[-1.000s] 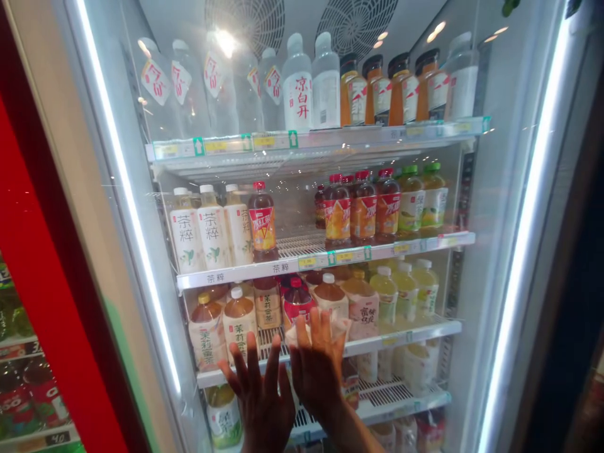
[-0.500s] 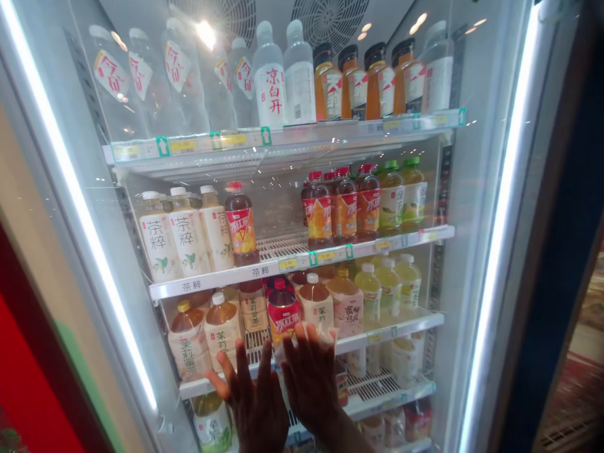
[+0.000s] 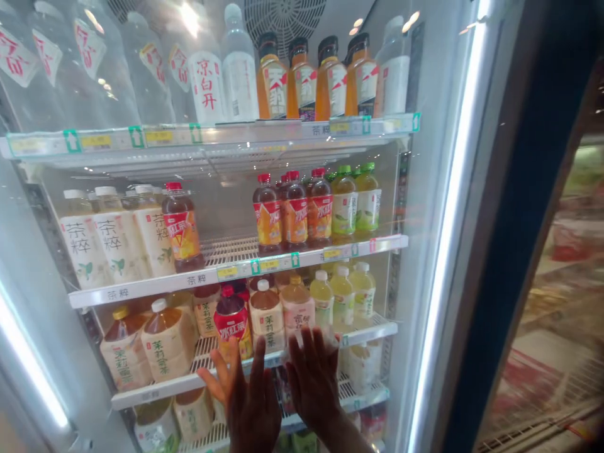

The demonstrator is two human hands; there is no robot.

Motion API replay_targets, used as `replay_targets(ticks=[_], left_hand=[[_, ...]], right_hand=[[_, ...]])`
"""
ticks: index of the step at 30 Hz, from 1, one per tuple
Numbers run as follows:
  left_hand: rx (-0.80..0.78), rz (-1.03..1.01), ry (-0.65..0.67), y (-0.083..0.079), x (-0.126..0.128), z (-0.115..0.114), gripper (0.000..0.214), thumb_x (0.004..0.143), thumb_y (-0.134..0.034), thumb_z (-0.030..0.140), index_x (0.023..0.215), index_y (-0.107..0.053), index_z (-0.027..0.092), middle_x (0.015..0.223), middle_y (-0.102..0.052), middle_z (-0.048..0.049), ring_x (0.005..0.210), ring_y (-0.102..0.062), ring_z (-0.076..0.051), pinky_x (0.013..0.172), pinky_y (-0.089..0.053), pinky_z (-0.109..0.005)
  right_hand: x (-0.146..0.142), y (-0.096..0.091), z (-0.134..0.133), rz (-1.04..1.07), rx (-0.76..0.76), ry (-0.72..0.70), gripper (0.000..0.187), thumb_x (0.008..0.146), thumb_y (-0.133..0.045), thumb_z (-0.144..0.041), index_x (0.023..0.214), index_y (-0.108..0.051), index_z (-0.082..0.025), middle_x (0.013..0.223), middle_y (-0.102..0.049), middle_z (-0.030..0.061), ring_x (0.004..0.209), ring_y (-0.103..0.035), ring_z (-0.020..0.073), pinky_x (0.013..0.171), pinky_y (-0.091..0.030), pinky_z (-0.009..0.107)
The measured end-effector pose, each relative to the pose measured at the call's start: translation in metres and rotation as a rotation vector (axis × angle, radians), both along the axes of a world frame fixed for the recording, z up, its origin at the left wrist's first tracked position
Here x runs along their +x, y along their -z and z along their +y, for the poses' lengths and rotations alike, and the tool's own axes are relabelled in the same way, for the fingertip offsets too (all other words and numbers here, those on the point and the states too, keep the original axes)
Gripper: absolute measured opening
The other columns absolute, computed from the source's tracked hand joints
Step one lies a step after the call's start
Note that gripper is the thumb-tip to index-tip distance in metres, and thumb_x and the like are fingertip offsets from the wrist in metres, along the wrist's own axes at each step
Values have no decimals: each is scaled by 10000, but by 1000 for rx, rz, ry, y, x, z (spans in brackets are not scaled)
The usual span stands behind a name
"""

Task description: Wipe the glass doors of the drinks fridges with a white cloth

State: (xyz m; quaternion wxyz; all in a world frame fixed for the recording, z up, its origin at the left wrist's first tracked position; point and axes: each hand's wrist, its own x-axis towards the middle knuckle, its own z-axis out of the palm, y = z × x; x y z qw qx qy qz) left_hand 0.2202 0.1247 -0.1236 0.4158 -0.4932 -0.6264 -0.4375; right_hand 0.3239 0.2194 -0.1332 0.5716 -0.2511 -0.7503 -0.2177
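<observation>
My left hand [image 3: 255, 396] is raised with its fingers spread, up against the clear glass door [image 3: 226, 217] of a lit drinks fridge. Just to its right, my right hand [image 3: 314, 384] presses a thin whitish cloth [image 3: 333, 341] to the glass, fingers stretched out over it. Most of the cloth is hidden behind that hand. Behind the glass near my left fingers stands a red-labelled bottle [image 3: 233, 321]. A bottle with a pinkish label [image 3: 298, 308] shows above my right fingertips.
Several bottles line the fridge shelves, among them red-capped tea bottles [image 3: 295, 211] and clear water bottles [image 3: 240, 75]. A bright light strip [image 3: 448, 239] runs down the right side, next to the dark door frame [image 3: 514, 207]. More shelving [image 3: 542, 340] is at the far right.
Both hands have shifted right across the glass, the right one from the white-capped tea bottle to the pinkish-labelled one. My view has swung right and closer to the fridge.
</observation>
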Motion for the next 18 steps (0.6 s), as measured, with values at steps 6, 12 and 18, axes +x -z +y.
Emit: replay_targets(ticks=[6,12,18], left_hand=[[-24,-27,52,3,55,33,810,877,-592,48,1566,-296,356,1718,-44,-26,1579,-41,-353,1268,-149,-662],[3,6,34,9,96,68,819,869,-599,53,1572,-294,343,1708,-132,-63,1576,-35,-366,1251,11,-701],[-12,8,25,15,125,89,830,858,-616,62,1568,-302,357,1707,-137,-74,1568,-86,-391,1244,-17,-720]], right_hand=[[52,-23,40,75,-108,31,732,993,-461,-149,1639,-122,-203,1688,-225,120,1578,-152,320,1252,-126,660],[96,4,69,67,-19,44,724,983,-443,-114,1635,-131,-158,1715,-61,100,1590,-62,280,1285,-40,559],[124,-9,91,99,-54,58,740,985,-451,-132,1640,-109,-171,1706,-75,133,1582,-95,329,1256,-108,646]])
